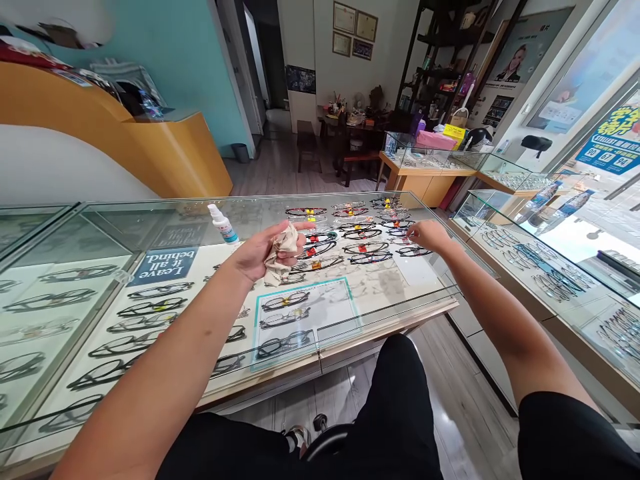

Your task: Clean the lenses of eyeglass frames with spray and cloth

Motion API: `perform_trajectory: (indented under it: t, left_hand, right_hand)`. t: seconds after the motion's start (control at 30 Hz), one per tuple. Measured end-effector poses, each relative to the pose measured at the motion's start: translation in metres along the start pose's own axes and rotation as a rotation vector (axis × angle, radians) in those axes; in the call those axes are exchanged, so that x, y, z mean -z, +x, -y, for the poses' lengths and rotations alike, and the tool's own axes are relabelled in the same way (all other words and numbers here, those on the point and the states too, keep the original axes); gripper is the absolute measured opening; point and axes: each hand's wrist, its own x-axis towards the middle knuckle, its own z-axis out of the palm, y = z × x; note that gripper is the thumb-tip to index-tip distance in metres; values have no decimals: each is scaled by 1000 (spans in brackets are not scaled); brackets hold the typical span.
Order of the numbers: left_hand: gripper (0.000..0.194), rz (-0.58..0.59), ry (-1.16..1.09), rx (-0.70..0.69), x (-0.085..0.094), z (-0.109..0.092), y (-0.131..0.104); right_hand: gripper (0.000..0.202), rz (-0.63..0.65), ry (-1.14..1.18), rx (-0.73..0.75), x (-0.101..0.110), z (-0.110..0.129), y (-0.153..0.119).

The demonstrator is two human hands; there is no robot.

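Observation:
My left hand (pixel 263 253) is held over the glass counter, gripping a crumpled beige cloth (pixel 281 257) against the palm, with the index finger pointing out. Over at the right end of the counter, my right hand (pixel 431 235) has its fingertips pinched at a pair of eyeglasses (pixel 400 233); whether these are lifted is unclear. Just below that hand lies another dark-framed pair of eyeglasses (pixel 414 252). Between both hands, rows of eyeglasses (pixel 363 234) with red and yellow lens tags sit on the glass top. A white spray bottle (pixel 223 225) stands left of the cloth.
The glass display counter (pixel 380 308) holds more frames inside, around a blue sign (pixel 166 265). A second showcase (pixel 540 257) runs along the right. Behind are a wooden bench (pixel 309 141), a cluttered desk (pixel 353 120) and a curved orange counter (pixel 170 143).

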Motion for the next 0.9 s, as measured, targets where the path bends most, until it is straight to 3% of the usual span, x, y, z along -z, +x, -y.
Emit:
perform_trajectory:
  t: [0.37, 0.53, 0.63, 0.73, 0.9]
  left_hand:
    - [47, 44, 60, -18, -1, 0, -1]
    - [51, 101, 158, -12, 3, 3, 1]
    - [58, 151, 271, 48, 3, 6, -1]
    - [58, 183, 418, 124, -3, 7, -6]
    - [50, 226, 717, 327, -13, 10, -13]
  right_hand:
    - [43, 2, -4, -13, 5, 16, -3]
    - [30, -41, 64, -72, 21, 5, -11]
    - [24, -168, 341, -76, 40, -2, -21]
    - [19, -307, 773, 41, 59, 8, -31]
    - [28, -351, 1219, 365, 75, 69, -39]
